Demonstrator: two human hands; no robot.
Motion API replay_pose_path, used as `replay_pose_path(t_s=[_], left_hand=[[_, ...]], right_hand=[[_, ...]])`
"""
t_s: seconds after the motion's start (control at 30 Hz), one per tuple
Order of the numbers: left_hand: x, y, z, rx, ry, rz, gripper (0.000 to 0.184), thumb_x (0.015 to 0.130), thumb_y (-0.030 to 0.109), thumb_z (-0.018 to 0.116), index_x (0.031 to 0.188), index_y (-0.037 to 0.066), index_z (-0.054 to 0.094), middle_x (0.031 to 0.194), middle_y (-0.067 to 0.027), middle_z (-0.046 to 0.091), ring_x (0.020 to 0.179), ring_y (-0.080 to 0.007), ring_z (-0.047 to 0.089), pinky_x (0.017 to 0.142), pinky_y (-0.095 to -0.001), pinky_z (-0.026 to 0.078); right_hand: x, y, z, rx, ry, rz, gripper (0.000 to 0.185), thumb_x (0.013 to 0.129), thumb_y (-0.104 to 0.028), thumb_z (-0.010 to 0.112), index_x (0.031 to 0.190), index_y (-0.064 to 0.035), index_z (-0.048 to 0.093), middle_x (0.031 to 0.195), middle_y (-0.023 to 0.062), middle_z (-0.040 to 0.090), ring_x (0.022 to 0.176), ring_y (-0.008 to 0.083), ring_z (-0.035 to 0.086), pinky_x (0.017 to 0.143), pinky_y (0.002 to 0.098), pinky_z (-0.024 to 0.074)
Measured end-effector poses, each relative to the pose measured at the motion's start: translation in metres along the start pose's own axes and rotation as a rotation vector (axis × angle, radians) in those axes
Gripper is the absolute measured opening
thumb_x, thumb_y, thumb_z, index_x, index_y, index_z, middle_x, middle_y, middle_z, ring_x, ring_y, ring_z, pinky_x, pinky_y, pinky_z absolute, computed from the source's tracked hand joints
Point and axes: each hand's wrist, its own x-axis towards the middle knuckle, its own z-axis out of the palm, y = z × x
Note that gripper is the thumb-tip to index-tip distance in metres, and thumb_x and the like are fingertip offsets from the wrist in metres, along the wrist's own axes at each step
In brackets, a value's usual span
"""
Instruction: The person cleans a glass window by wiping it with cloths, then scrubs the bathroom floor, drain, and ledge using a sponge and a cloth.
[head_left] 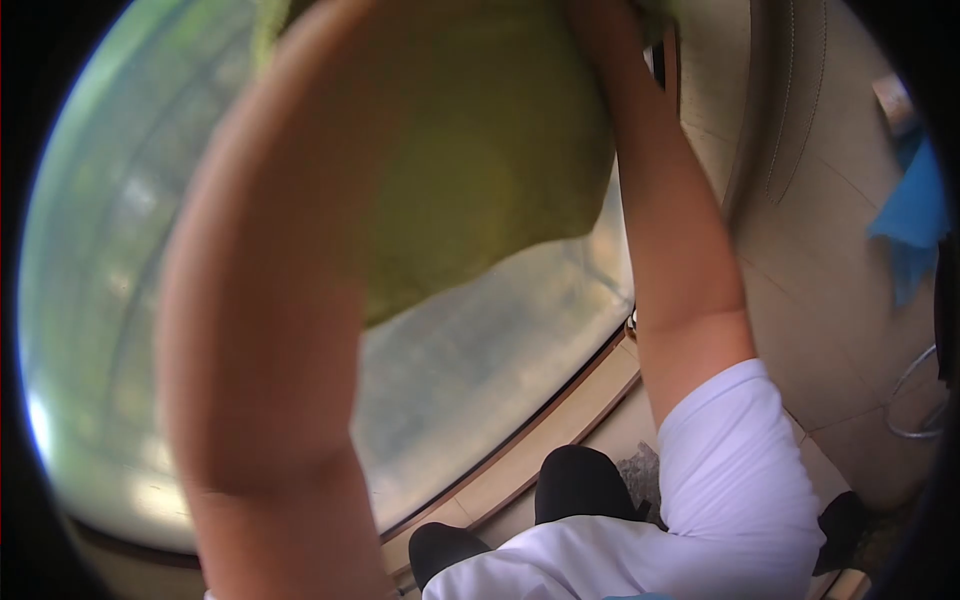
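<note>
Both of my arms reach up past the top edge of the head view, so my left hand and my right hand are out of sight. A green cloth (490, 160) hangs down between my forearms, its upper part cut off by the frame. Whatever holds it up does not show. Behind the cloth is a large glass pane (480, 350), hazy and with blurred reflections. My left arm is smeared by motion and covers part of the cloth and the pane.
A brown-edged sill (520, 430) runs along the foot of the glass, close to my knees. Light floor tiles (790, 300) lie to the right. Farther right are a blue cloth-like item (912, 215) and a curved metal piece (905, 434).
</note>
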Motion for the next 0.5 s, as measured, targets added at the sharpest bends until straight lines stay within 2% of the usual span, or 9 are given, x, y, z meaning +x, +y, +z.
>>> replay_pose_path(t_s=[0.07,0.13,0.2,0.27,0.3,0.33,0.4,0.5], left_hand=[[-0.034,0.045,0.012,-0.017,0.05,0.113,0.038,0.086,0.032,0.037,0.115,0.01,0.047,0.113,-0.0111,0.051,0.106,-0.023,0.047,0.09,-0.0482,0.03],[-0.057,0.081,0.005,-0.147,-0.144,0.136,0.038,0.084,0.029,0.044,0.114,0.007,0.045,0.108,-0.0123,0.054,0.104,-0.026,0.048,0.091,-0.0453,0.031],[-0.072,0.116,0.012,-0.351,-0.394,0.083,0.048,0.081,0.025,0.044,0.126,0.01,0.038,0.117,-0.0101,0.05,0.113,-0.0288,0.041,0.1,-0.0445,0.023],[-0.094,0.153,0.029,-0.508,-0.245,-0.009,0.046,0.082,0.022,0.042,0.127,0.012,0.037,0.122,-0.0116,0.044,0.11,-0.0298,0.042,0.094,-0.0427,0.03],[-0.106,0.165,0.031,-0.603,-0.267,-0.024,0.046,0.082,0.02,0.042,0.127,0.013,0.037,0.124,-0.0125,0.043,0.11,-0.03,0.042,0.094,-0.0422,0.032],[-0.117,0.178,0.032,-0.699,-0.289,-0.041,0.045,0.082,0.019,0.041,0.127,0.013,0.036,0.125,-0.0133,0.041,0.11,-0.0302,0.043,0.093,-0.0418,0.033],[-0.143,0.205,0.034,-0.937,-0.518,-0.021,0.046,0.082,0.016,0.041,0.128,0.013,0.037,0.127,-0.0151,0.038,0.111,-0.0298,0.041,0.096,-0.0417,0.03],[-0.206,0.286,0.076,-1.277,-0.205,-0.095,0.047,0.083,0.014,0.039,0.129,0.012,0.034,0.128,-0.0155,0.037,0.114,-0.0301,0.038,0.098,-0.0408,0.026]], right_hand=[[-0.041,0.06,0.025,-0.068,-0.048,0.056,0.044,0.087,-0.037,0.037,0.116,-0.0059,0.046,0.117,0.0211,0.047,0.11,0.0337,0.044,0.094,0.0396,0.0318],[-0.087,0.089,0.03,0.069,0.104,0.031,0.047,0.088,-0.034,0.037,0.117,0.0027,0.041,0.116,0.0272,0.045,0.11,0.0391,0.042,0.094,0.0391,0.0308],[-0.118,0.11,0.031,0.127,0.097,0.025,0.047,0.089,-0.03,0.035,0.116,0.0081,0.04,0.114,0.0313,0.044,0.11,0.0425,0.039,0.094,0.0405,0.0297],[-0.148,0.132,0.031,0.085,0.088,0.03,0.045,0.089,-0.029,0.035,0.115,0.0073,0.041,0.111,0.0313,0.045,0.108,0.0436,0.04,0.093,0.0412,0.0296],[-0.164,0.139,0.032,0.068,0.077,0.038,0.044,0.089,-0.029,0.035,0.115,0.0069,0.041,0.109,0.0313,0.046,0.107,0.0441,0.04,0.093,0.0416,0.0296],[-0.182,0.147,0.031,0.106,0.028,0.142,0.045,0.089,-0.029,0.036,0.116,0.0059,0.041,0.112,0.0299,0.046,0.109,0.0417,0.039,0.094,0.041,0.0287],[-0.218,0.162,0.032,0.173,-0.079,0.353,0.045,0.088,-0.03,0.037,0.117,0.0041,0.042,0.117,0.0269,0.045,0.115,0.037,0.038,0.096,0.0397,0.0268],[-0.283,0.207,0.048,0.243,-0.055,0.355,0.044,0.089,-0.029,0.035,0.118,0.0036,0.041,0.12,0.0271,0.041,0.115,0.0374,0.037,0.094,0.0401,0.028]])
